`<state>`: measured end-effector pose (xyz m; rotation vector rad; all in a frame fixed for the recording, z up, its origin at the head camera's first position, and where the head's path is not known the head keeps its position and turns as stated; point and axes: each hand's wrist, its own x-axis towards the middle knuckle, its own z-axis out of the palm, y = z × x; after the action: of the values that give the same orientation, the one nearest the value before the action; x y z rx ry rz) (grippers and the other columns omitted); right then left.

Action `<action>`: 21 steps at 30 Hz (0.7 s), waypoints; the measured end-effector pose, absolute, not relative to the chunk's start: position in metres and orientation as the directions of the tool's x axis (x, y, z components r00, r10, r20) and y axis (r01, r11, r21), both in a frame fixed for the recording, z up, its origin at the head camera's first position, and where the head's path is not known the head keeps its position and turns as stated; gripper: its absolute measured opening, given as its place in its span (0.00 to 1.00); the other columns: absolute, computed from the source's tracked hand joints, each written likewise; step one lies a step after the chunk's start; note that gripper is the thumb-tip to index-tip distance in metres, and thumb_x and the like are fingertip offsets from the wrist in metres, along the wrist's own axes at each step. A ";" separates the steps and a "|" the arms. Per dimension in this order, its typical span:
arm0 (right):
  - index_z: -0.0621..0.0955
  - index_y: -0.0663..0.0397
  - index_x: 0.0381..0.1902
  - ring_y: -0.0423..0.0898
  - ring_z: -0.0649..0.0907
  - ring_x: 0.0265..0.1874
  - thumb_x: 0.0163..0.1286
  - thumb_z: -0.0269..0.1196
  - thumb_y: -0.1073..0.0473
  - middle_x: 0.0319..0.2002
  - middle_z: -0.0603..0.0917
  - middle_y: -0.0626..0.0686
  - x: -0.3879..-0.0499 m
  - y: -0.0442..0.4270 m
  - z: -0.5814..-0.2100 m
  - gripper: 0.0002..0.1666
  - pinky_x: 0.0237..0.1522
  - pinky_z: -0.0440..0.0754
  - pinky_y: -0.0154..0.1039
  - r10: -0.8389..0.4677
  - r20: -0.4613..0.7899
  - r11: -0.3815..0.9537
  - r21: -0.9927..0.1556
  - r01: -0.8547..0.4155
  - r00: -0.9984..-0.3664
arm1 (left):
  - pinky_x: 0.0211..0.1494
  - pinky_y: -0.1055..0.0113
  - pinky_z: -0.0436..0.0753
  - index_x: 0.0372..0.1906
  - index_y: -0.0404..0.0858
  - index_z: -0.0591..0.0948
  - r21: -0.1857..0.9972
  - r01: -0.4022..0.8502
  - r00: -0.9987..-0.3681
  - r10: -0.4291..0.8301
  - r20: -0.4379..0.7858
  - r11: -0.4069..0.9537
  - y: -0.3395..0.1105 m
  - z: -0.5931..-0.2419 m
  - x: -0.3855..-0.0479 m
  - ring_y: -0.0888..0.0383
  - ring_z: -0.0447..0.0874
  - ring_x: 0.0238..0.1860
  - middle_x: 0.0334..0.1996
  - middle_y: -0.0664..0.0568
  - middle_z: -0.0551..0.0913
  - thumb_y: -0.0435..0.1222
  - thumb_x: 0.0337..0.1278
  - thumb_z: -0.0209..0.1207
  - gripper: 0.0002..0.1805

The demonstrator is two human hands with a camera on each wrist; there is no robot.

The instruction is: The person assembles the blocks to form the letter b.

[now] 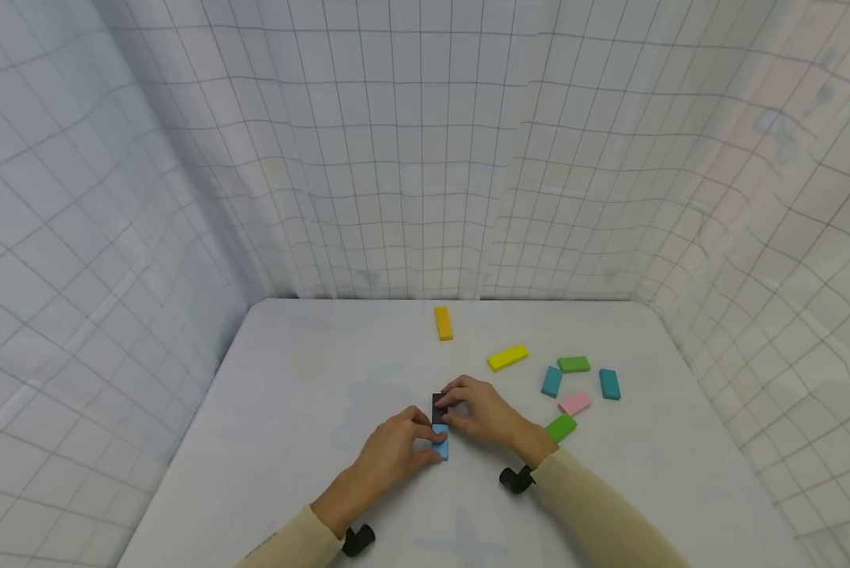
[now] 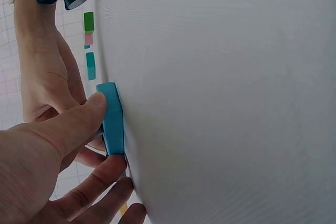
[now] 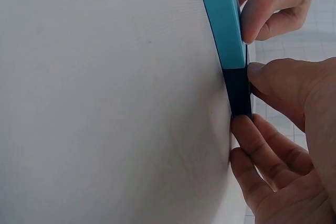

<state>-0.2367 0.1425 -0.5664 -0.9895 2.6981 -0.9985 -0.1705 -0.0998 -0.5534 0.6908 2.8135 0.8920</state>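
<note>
A blue block (image 1: 441,450) and a black block (image 1: 438,413) lie end to end on the white table, touching, the black one farther away. My left hand (image 1: 395,443) pinches the blue block (image 2: 114,124) between thumb and fingers. On the black block (image 3: 239,91) my right hand (image 1: 483,412) has its thumb at the near side and its fingertips at the far end. In the right wrist view the fingers of my left hand (image 3: 278,3) rest beside the blue block (image 3: 222,19). Fingers hide part of both blocks in the head view.
Farther back lie an orange block (image 1: 443,323) and a yellow block (image 1: 507,357). To the right are green blocks (image 1: 574,364), teal blocks (image 1: 610,384) and a pink block (image 1: 574,403); another green block (image 1: 561,427) is beside my right wrist. Gridded white curtains (image 1: 410,158) surround the table.
</note>
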 end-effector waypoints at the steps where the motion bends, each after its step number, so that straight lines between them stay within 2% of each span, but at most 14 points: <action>1: 0.94 0.51 0.61 0.56 0.90 0.67 0.81 0.76 0.61 0.67 0.89 0.56 -0.237 0.143 -0.566 0.14 0.73 0.90 0.57 -0.606 0.125 0.574 -0.615 -0.540 -0.786 | 0.53 0.55 0.94 0.57 0.48 0.99 0.571 0.392 -0.889 0.456 0.033 0.722 -0.100 -0.553 -0.171 0.52 0.92 0.50 0.54 0.53 0.89 0.44 0.63 0.85 0.18; 21: 0.93 0.50 0.63 0.57 0.89 0.69 0.84 0.75 0.59 0.71 0.87 0.57 -0.232 0.143 -0.565 0.14 0.74 0.90 0.58 -0.595 0.094 0.594 -0.618 -0.515 -0.799 | 0.55 0.54 0.94 0.57 0.50 0.99 0.560 0.387 -0.890 0.455 0.021 0.733 -0.102 -0.553 -0.169 0.53 0.92 0.53 0.54 0.55 0.89 0.44 0.66 0.85 0.17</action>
<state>-0.2324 0.1427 -0.5650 -0.9419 2.6943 -0.9843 -0.1694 -0.1025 -0.5528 0.6862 2.8137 0.8695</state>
